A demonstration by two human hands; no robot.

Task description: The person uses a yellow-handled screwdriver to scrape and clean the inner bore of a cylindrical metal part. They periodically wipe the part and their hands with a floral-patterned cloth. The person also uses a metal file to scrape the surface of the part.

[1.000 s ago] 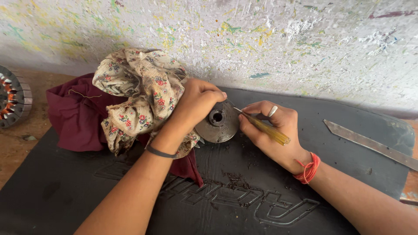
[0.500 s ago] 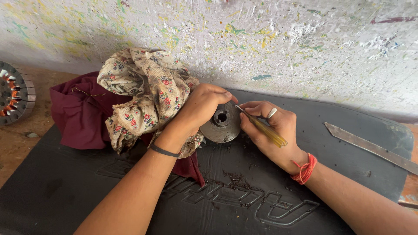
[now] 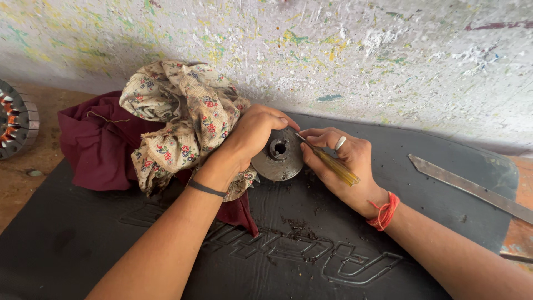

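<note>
left hand [image 3: 252, 133]: fingers curled over metal disc [image 3: 277, 155] at mat centre, gripping its rim | right hand [image 3: 338, 161]: at 3 o'clock of disc, pinching yellow screwdriver [image 3: 331, 164], tip at disc's edge | disc hub hole: contents unclear | flowered cloth [image 3: 177, 119] at 9 o'clock | black mat [image 3: 311, 255]

Round dark metal disc with a central hub hole [image 3: 277, 156] now tipped up more, face toward the camera. Thin metal tip of the yellow-handled screwdriver [image 3: 330, 161] shifted from the upper rim toward the hub's right edge.
</note>
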